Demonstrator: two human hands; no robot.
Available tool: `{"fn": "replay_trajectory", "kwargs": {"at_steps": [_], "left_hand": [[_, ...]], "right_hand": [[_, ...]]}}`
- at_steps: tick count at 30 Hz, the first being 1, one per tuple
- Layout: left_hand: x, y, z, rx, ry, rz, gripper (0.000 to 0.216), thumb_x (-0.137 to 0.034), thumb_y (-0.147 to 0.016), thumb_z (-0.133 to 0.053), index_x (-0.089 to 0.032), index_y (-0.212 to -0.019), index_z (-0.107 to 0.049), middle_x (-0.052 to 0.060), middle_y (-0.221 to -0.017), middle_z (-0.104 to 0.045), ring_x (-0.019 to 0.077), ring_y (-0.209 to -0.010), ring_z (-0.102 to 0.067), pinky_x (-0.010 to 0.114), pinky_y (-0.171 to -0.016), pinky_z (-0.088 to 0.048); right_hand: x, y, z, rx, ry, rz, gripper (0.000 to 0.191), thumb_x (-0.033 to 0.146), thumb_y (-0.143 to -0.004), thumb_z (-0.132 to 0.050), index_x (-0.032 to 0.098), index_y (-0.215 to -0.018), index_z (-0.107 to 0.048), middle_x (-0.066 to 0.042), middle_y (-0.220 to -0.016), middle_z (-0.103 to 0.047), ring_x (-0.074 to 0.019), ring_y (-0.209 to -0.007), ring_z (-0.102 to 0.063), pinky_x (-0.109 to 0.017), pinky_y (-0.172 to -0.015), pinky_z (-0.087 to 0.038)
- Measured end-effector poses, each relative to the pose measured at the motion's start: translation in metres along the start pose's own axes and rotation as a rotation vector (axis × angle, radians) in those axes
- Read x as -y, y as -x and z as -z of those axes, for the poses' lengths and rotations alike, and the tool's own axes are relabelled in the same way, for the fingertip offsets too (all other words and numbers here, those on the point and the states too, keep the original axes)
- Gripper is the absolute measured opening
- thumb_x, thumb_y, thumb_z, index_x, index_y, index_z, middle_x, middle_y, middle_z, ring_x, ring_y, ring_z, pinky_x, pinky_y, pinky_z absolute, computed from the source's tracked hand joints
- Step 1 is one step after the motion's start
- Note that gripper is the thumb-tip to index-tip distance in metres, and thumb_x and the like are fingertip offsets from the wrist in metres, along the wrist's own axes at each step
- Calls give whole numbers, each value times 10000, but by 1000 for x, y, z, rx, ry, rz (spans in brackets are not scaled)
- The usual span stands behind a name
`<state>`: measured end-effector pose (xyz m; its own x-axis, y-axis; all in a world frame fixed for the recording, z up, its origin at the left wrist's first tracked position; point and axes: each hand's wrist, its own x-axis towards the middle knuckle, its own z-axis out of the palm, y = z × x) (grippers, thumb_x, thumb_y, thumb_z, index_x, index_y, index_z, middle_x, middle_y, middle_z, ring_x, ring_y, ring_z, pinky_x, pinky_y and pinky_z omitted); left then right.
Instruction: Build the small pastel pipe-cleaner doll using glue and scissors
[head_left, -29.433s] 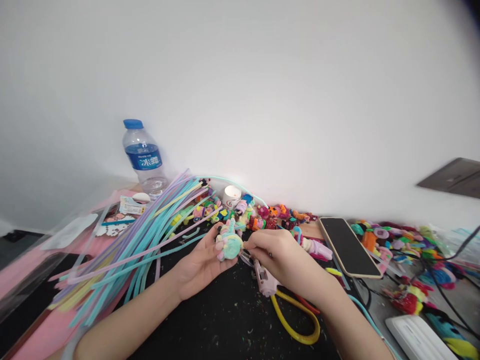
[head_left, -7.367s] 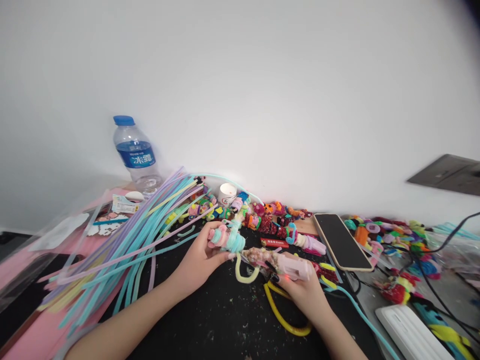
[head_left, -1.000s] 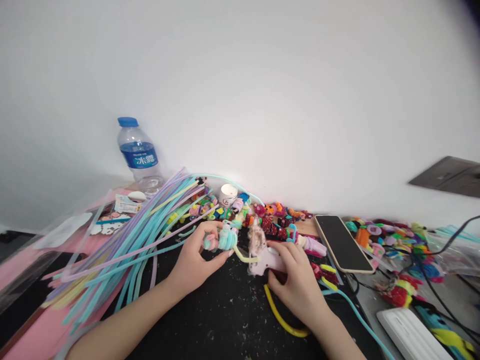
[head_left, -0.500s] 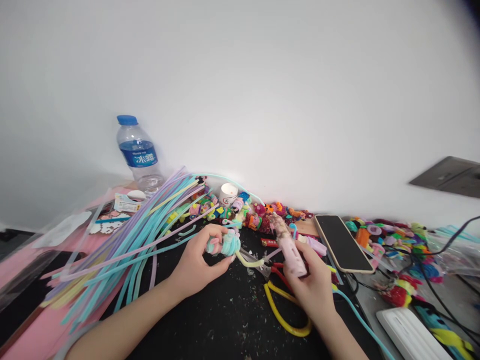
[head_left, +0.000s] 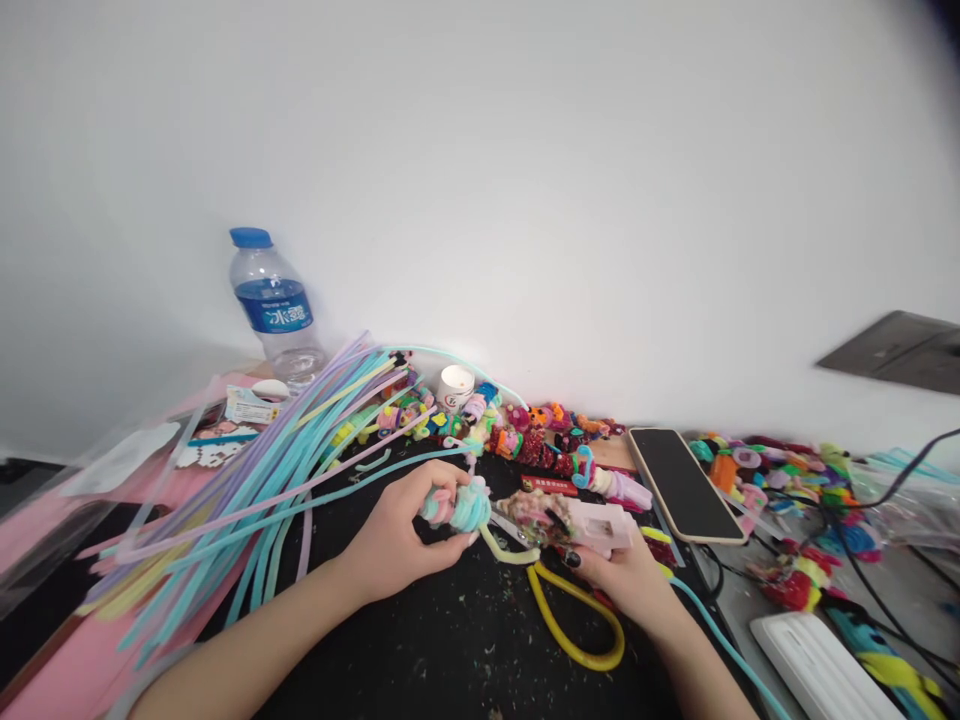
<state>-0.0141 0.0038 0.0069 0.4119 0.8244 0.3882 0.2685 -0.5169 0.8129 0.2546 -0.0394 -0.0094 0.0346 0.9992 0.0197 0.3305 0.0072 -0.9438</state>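
Note:
My left hand point(head_left: 397, 540) is closed around a small pastel figure of twisted pipe cleaners point(head_left: 459, 505), turquoise and pink, with a pale yellow strand point(head_left: 506, 553) hanging from it. My right hand point(head_left: 626, 578) grips a pink hot glue gun point(head_left: 581, 525), laid sideways with its crusted nozzle pointing left at the figure. Nozzle and figure are almost touching over the black mat point(head_left: 450, 650).
Yellow-handled scissors point(head_left: 577, 625) lie under my right hand. A fan of long pipe cleaners point(head_left: 262, 485) spreads to the left, a water bottle point(head_left: 275, 305) behind it. Small finished figures point(head_left: 540, 435), a phone point(head_left: 679, 485), cables and a white power strip point(head_left: 821, 670) crowd the right.
My right hand has swung the glue gun down from upright to level, its nozzle now at the figure. My left hand has shifted the figure slightly right and lower.

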Motion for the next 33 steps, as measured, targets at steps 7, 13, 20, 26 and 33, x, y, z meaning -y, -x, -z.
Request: {"fn": "replay_trajectory", "kwargs": {"at_steps": [7, 13, 20, 26, 33], "left_hand": [[0, 1, 1, 9, -14, 15, 261, -186, -706, -641, -230, -816, -408, 34, -979, -608, 183, -922, -584, 301, -797, -440], [-2, 2, 1, 15, -21, 21, 257, -198, -706, -639, -231, -811, -406, 33, -969, -614, 185, -907, -591, 302, -788, -449], [-2, 1, 1, 15, -23, 20, 255, -198, -703, -637, -230, -809, -408, 37, -962, -620, 180, -882, -592, 301, -782, -450], [-1, 1, 1, 16, -37, 16, 251, -203, -710, -636, -228, -822, -412, 43, -978, -611, 186, -901, -587, 308, -789, -447], [0, 1, 0, 18, -19, 23, 239, -216, -710, -627, -228, -807, -409, 51, -968, -614, 197, -888, -587, 334, -785, -455]], "right_hand": [[-3, 2, 0, 79, 6, -14, 438, 404, -653, -739, 168, -993, -594, -108, -985, -701, -290, -896, -656, -461, -816, -514], [9, 0, 0, 128, 41, 9, 420, 376, -667, -723, 163, -1012, -613, -118, -997, -704, -295, -910, -658, -470, -828, -507], [14, 0, -3, 125, 81, 50, 375, 379, -684, -693, 152, -977, -638, -117, -980, -707, -293, -885, -663, -446, -796, -525], [16, 0, -3, 149, 99, 63, 381, 381, -704, -680, 152, -1006, -638, -123, -1021, -699, -297, -935, -651, -448, -832, -511], [6, 0, -1, 100, 109, 33, 421, 420, -698, -680, 160, -1026, -637, -124, -1053, -686, -297, -956, -641, -475, -865, -491]]}}
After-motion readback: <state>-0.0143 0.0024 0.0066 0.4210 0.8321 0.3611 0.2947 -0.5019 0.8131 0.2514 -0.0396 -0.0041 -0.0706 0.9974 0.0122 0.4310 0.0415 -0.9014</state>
